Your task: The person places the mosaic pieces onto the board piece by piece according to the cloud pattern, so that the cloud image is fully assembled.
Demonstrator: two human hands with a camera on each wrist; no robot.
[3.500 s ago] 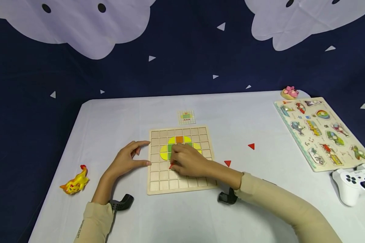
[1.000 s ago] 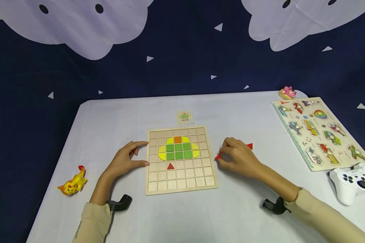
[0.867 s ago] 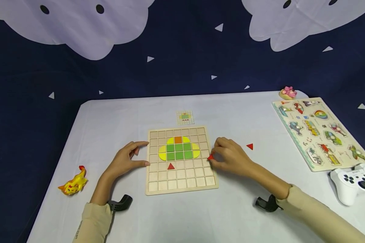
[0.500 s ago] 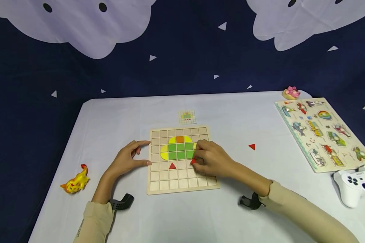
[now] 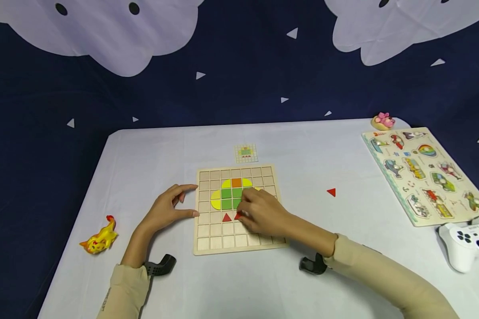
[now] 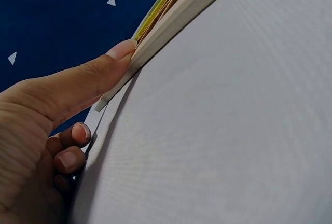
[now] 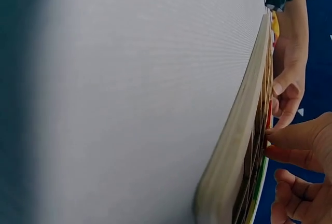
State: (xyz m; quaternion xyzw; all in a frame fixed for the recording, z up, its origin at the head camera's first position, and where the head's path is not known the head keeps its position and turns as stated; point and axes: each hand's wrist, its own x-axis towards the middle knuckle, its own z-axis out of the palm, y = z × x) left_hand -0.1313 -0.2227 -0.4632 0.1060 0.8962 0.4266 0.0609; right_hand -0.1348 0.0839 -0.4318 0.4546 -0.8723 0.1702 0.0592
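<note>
My right hand [image 5: 265, 213] pinches a small red triangle tile [image 5: 237, 216] low over the wooden grid board [image 5: 208, 244], just right of another red triangle [image 5: 226, 218] lying in a cell. Above these, green square tiles [image 5: 226, 204], yellow rounded tiles [image 5: 215, 200] and one orange square [image 5: 236, 182] fill cells; the hand covers part of them. The thumb and index finger of my left hand [image 5: 165, 212] touch the board's left edge, with a gap between them. In the left wrist view the thumb [image 6: 98, 73] presses the board's rim. A third red triangle [image 5: 332, 192] lies on the table to the right.
A small pattern card [image 5: 246, 153] lies behind the board. At the right are a picture puzzle board [image 5: 419, 177], a white game controller [image 5: 465, 246] and a pink figurine [image 5: 382, 121]. A yellow toy animal [image 5: 100, 238] lies on the left.
My right hand left one red triangle on the board, took another from the table at the right, and moved left over the board with it. My left hand stays at the board's edge.
</note>
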